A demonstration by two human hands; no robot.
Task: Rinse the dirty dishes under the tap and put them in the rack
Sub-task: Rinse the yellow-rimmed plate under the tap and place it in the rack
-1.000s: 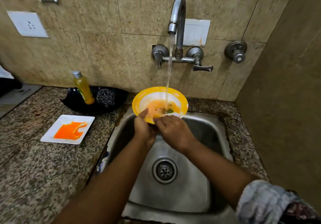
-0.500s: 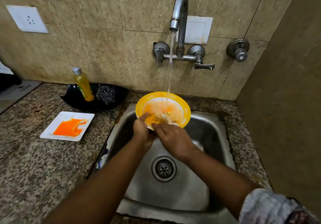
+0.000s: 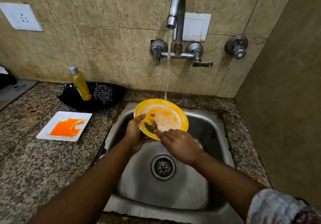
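Yellow plate [image 3: 180, 117] is over the sink's [image 3: 205, 124] back edge under the tap [image 3: 175, 8]. Orange gunk has mostly washed off since a second ago, only a green smear left. Left hand [image 3: 134, 133] grips its rim, right hand's [image 3: 180, 145] fingers rub it. White plate [image 3: 50, 130] by the counter's [image 3: 34, 163] sink-side edge is next, I guess.

bowl [image 3: 171, 117] over sink [image 3: 208, 137], square plate [image 3: 64, 126] on counter [image 3: 34, 163] left
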